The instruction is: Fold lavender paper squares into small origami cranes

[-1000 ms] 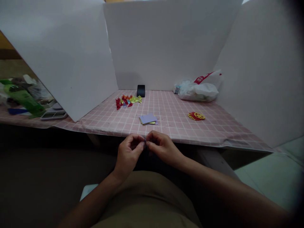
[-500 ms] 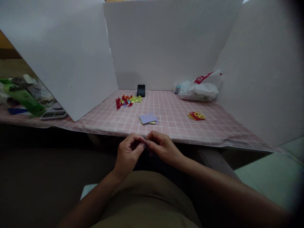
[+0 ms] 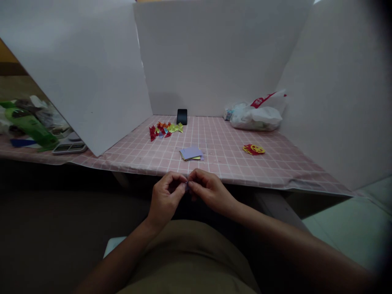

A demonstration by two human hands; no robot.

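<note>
My left hand [image 3: 167,195] and my right hand [image 3: 210,190] meet just in front of the table edge, each with thumb and forefinger pinched. Between the fingertips a little piece of purple paper [image 3: 187,186] shows; most of it is hidden by the fingers. Beyond the hands, on the table, lies a small stack of paper sheets [image 3: 191,153], purple on top with yellow below. Farther back to the left is a pile of pointed folded paper pieces [image 3: 163,130] in red, orange, yellow and blue.
A pink checked cloth [image 3: 220,143] covers the table, with white panels [image 3: 220,57] on three sides. A dark phone [image 3: 181,116] leans at the back. A white plastic bag [image 3: 257,116] and red and yellow cut-outs [image 3: 253,149] lie right. Left are a green bottle [image 3: 30,126] and a scale [image 3: 70,148].
The fingertips have shifted slightly, and a bit more of the purple paper shows between them. Everything on the table stays where it was.
</note>
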